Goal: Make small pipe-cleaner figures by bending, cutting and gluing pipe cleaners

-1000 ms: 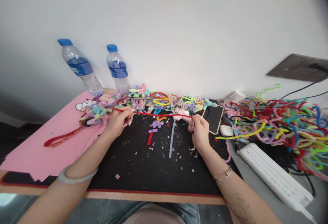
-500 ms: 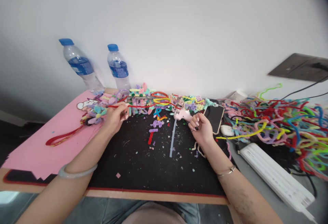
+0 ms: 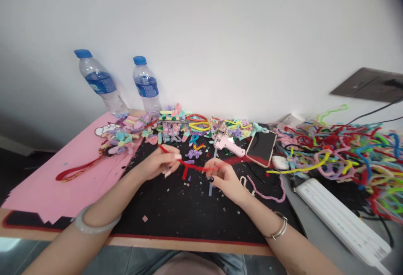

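Note:
A red pipe cleaner [image 3: 194, 167] stretches between my two hands over the black mat. My left hand [image 3: 162, 161] pinches it near one end, the tip poking out past the fingers. Farther along, my right hand [image 3: 222, 175] has its fingers closed on the same strand; the loose end beyond it is blurred. Beneath the strand lies a short red twisted piece [image 3: 184, 171]. Close behind my right hand rests a pink glue gun [image 3: 229, 145] with a pale stick under it. Purple bits [image 3: 193, 153] sit on the mat just past the strand.
Fuzzy shapes [image 3: 173, 130] crowd the wall edge. Two bottles [image 3: 100, 82] stand at the back left above pink sheets [image 3: 63, 182]. A phone [image 3: 261, 147], a white power strip [image 3: 341, 216] and a tangle of coloured pipe cleaners [image 3: 333, 149] occupy the right side.
Both hands have come closer together and nearer me, bringing the red pipe cleaner forward off the back pile. My right hand now grips it.

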Motion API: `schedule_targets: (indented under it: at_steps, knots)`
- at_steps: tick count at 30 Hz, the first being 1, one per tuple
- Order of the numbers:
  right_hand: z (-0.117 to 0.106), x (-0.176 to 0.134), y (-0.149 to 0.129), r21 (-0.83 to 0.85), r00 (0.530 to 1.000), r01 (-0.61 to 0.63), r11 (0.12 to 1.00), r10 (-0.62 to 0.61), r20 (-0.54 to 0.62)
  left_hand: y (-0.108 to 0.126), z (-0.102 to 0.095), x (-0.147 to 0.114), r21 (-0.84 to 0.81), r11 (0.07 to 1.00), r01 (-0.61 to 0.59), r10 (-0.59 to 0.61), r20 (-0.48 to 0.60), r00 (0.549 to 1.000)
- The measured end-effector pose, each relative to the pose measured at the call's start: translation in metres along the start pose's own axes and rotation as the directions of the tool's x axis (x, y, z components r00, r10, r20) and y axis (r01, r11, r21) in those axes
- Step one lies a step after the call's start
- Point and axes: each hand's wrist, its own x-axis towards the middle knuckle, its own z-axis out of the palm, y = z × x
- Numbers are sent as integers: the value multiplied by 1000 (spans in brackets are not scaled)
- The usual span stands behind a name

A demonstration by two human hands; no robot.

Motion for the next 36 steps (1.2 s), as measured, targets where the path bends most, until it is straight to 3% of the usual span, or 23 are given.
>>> schedule_targets:
  at_steps: [3,5,12,18,27,31,36]
  knots:
    - [5,-3,-3,-38,1000,8,999,-8,-6,-5,10,-1,180,978,106,-134,154,979]
    - [4,-4,-3,-110,999,-5,994,1,-38,-7,16,0,251,962,108,-153,169,974]
    - [4,0,0,-169,987,-48,984,21,-158,-12,27,8,204,977,64,-44,-104,994]
    - [7,1,-2,-136,991,-88,987,73,-111,-16,33,7,142,987,75,-63,-85,994]
    - [6,4,3,147,977,-125,981,147,-156,-15,34,6,271,960,68,-68,-11,998]
    - [5,4,7,249,986,-127,960,150,-73,-16,36,5,293,955,52,-61,21,998]
    - [7,5,9,311,985,-173,934,172,32,-17,39,3,333,942,52,-47,-24,999]
